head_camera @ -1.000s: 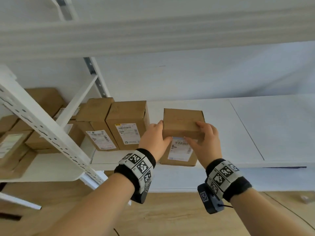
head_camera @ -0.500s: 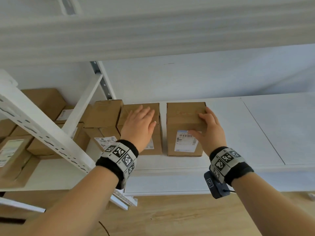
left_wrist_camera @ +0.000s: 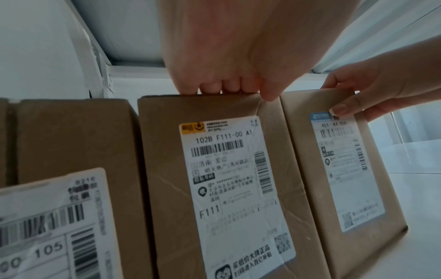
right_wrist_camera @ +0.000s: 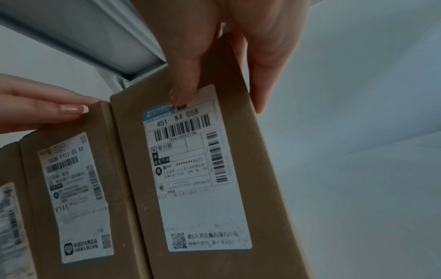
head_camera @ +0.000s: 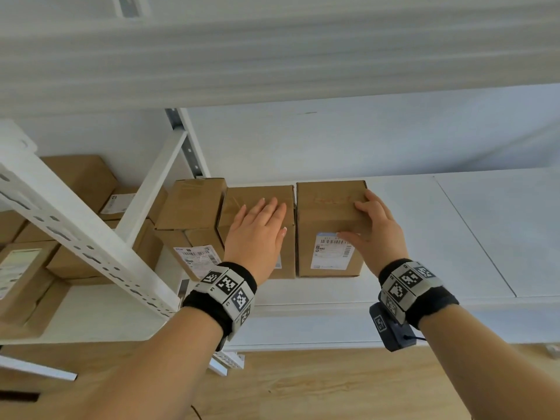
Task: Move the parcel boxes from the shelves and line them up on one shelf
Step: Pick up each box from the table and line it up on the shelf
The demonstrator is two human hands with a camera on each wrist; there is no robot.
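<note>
Three brown parcel boxes stand side by side on the white shelf (head_camera: 454, 237). The rightmost box (head_camera: 328, 213) (right_wrist_camera: 198, 188) (left_wrist_camera: 334, 179) has a blue-topped label and touches the middle box (head_camera: 257, 195) (left_wrist_camera: 214, 169) (right_wrist_camera: 71, 179). My right hand (head_camera: 375, 228) (right_wrist_camera: 226, 47) grips its top right corner, thumb on the label, fingers down the right side. My left hand (head_camera: 257, 225) (left_wrist_camera: 226, 56) lies flat on top of the middle box, fingers straight. The left box (head_camera: 194, 204) stands against the rear post.
A white perforated upright (head_camera: 75, 237) and a cross brace (head_camera: 151, 183) divide off the left bay, which holds several more brown boxes (head_camera: 75, 183). Another shelf (head_camera: 272, 56) hangs close overhead. To the right of the row the shelf top is bare. Wooden floor (head_camera: 333, 389) lies below.
A second ago both hands held the blue-labelled box at the shelf's front edge. It now stands further back beside the middle box, and my left hand has shifted onto the middle box's top.
</note>
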